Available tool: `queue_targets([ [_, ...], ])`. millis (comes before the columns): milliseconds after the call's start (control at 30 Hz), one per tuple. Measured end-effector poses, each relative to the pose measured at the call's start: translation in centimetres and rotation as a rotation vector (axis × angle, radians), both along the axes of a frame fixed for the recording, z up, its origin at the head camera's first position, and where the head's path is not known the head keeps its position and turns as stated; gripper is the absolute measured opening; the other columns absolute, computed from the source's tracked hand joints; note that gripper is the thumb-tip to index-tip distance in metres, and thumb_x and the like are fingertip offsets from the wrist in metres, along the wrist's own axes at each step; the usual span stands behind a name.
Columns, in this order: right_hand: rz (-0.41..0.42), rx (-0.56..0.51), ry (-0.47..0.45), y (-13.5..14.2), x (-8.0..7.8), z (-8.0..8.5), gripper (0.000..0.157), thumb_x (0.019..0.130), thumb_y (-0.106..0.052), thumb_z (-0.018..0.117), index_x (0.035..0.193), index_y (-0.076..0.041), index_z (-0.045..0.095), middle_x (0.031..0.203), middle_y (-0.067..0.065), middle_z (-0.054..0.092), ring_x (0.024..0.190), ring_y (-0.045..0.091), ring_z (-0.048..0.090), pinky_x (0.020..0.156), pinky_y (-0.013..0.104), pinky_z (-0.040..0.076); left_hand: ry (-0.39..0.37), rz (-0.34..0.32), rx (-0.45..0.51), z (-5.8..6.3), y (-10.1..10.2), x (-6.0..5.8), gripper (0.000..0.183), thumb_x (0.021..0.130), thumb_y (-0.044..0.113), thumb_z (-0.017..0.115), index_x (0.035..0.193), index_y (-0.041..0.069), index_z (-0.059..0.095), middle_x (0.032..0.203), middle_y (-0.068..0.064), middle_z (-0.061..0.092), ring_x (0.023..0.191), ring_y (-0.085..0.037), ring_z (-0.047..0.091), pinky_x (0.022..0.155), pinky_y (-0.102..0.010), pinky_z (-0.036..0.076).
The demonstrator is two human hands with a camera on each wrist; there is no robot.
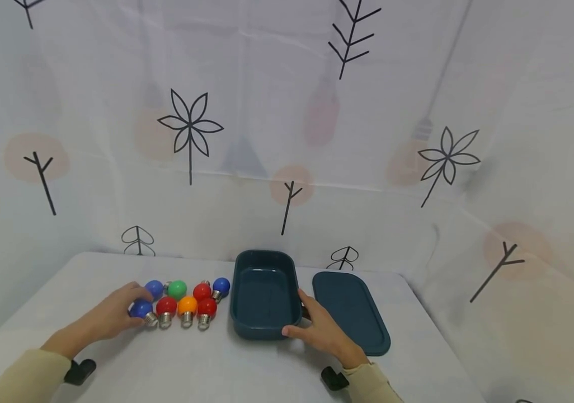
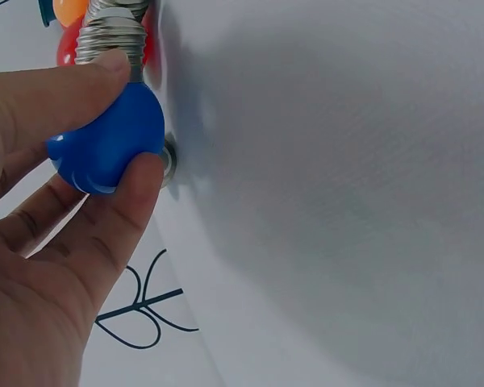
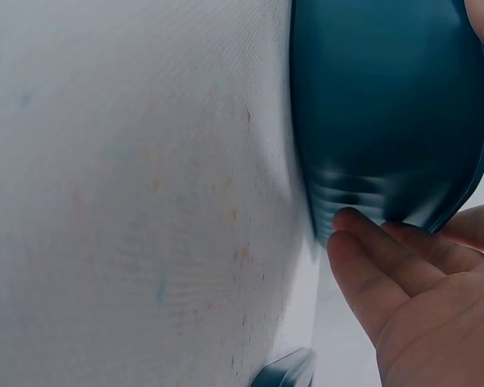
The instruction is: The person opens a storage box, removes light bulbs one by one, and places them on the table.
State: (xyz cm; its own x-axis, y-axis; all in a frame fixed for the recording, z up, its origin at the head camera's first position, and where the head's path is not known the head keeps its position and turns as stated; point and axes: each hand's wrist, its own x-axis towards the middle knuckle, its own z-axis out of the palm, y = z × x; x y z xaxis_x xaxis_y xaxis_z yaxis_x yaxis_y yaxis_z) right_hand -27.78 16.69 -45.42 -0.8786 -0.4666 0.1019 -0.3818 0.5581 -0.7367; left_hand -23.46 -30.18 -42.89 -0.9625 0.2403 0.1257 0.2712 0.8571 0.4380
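Observation:
At the left end of a group of small light bulbs, my left hand pinches a blue bulb between thumb and fingers. In the left wrist view the blue bulb's round glass lies between thumb and fingertips, its metal screw base near the thumb tip. My right hand holds a dark teal rectangular container at its front right corner, thumb on the front and fingers along the right side. The container stands open on the table, its inside bare. In the right wrist view, fingertips touch its side wall.
Beside the held bulb are a red bulb, an orange bulb and another red bulb. Behind them are a green bulb and several others. A flat teal lid lies right of the container. Patterned cloth hangs behind the table.

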Motion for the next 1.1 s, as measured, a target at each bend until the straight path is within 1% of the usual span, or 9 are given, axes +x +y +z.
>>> queue_targets([
  [233,0.001,0.005,-0.009,0.0,-0.12,-0.15,0.098,0.083,-0.048,0.07,0.153,-0.008,0.014,0.154,0.016,0.023,0.128,0.029,0.046,0.103,0.049,0.038,-0.011,0.0,-0.009,-0.48,-0.07,-0.08,0.041,0.069,0.011,0.083,0.106,0.01,0.064,0.105,-0.007,0.057,0.098,-0.028,0.056,0.088,-0.056,0.047],
  [433,-0.002,0.01,-0.012,-0.06,-0.08,-0.3,0.099,0.083,-0.049,0.07,0.153,-0.006,0.014,0.154,0.017,0.023,0.128,0.03,0.046,0.103,0.05,0.038,0.018,-0.021,-0.009,-0.33,0.14,0.13,0.04,0.07,0.011,0.082,0.105,0.008,0.065,0.104,-0.007,0.057,0.097,-0.03,0.057,0.087,-0.057,0.047],
  [533,0.0,0.008,-0.011,-0.08,-0.04,-0.19,0.099,0.083,-0.049,0.07,0.153,-0.006,0.014,0.153,0.017,0.025,0.127,0.03,0.047,0.102,0.05,0.039,0.017,-0.02,-0.006,-0.17,0.23,0.18,0.042,0.07,0.01,0.082,0.107,0.007,0.065,0.104,-0.008,0.057,0.097,-0.03,0.057,0.087,-0.057,0.047],
  [700,0.001,0.0,-0.008,-0.04,0.0,0.01,0.099,0.083,-0.048,0.07,0.153,-0.007,0.013,0.152,0.017,0.027,0.126,0.03,0.047,0.101,0.049,0.04,0.019,-0.006,0.003,-0.13,0.27,0.18,0.044,0.07,0.009,0.082,0.111,0.006,0.065,0.104,-0.007,0.057,0.097,-0.027,0.057,0.086,-0.052,0.05],
  [900,-0.001,0.001,-0.001,0.03,-0.06,0.17,0.099,0.083,-0.047,0.071,0.153,-0.007,0.014,0.152,0.017,0.027,0.126,0.03,0.048,0.101,0.049,0.04,0.006,0.002,0.024,-0.27,0.16,0.08,0.044,0.071,0.009,0.082,0.112,0.005,0.064,0.105,-0.007,0.057,0.097,-0.027,0.057,0.08,-0.045,0.054],
  [1100,0.006,-0.005,-0.009,0.12,-0.08,-0.28,0.099,0.083,-0.047,0.07,0.153,-0.006,0.014,0.152,0.018,0.027,0.125,0.03,0.048,0.101,0.051,0.04,-0.008,0.019,0.038,-0.52,-0.26,0.12,0.047,0.072,0.016,0.083,0.113,0.007,0.064,0.108,-0.009,0.056,0.099,-0.029,0.056,0.077,-0.042,0.055],
])
